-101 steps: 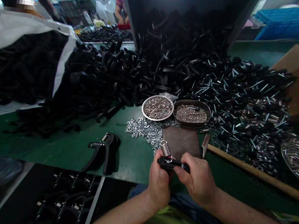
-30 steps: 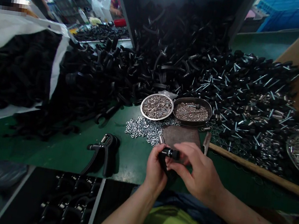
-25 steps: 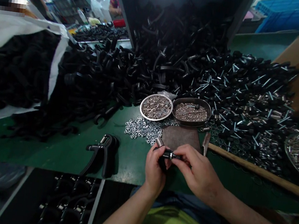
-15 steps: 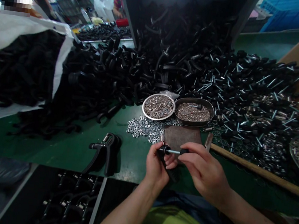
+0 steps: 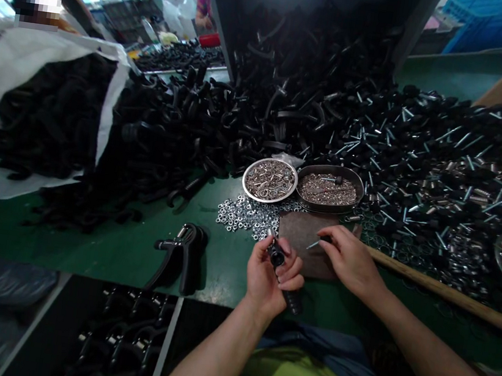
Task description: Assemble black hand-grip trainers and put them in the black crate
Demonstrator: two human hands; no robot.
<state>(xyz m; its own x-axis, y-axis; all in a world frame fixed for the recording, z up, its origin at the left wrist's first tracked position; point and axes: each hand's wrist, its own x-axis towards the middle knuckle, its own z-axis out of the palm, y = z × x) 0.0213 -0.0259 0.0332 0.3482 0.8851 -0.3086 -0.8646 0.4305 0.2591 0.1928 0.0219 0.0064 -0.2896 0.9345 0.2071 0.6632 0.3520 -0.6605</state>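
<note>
My left hand [image 5: 272, 276] is closed round a black handle piece [image 5: 287, 282] with a small spring at its top end, held just above the near edge of the green bench. My right hand [image 5: 349, 259] is a little to the right, over a brown pad [image 5: 303, 232], pinching a thin silver bolt with a black knob [image 5: 318, 242]. The bolt is apart from the handle piece. A finished black hand gripper [image 5: 179, 257] lies on the bench to the left of my hands.
Two metal dishes of small silver parts [image 5: 270, 180] [image 5: 328, 189] sit beyond the pad, with loose nuts [image 5: 242, 214] beside them. Big heaps of black handles [image 5: 170, 134] and knobbed bolts [image 5: 422, 155] fill the bench. A wooden hammer handle [image 5: 440, 293] lies right. Another person stands far left.
My right hand has drawn the bolt out and away from the handle piece, moving right over the pad. My left hand has tilted the handle piece more upright.
</note>
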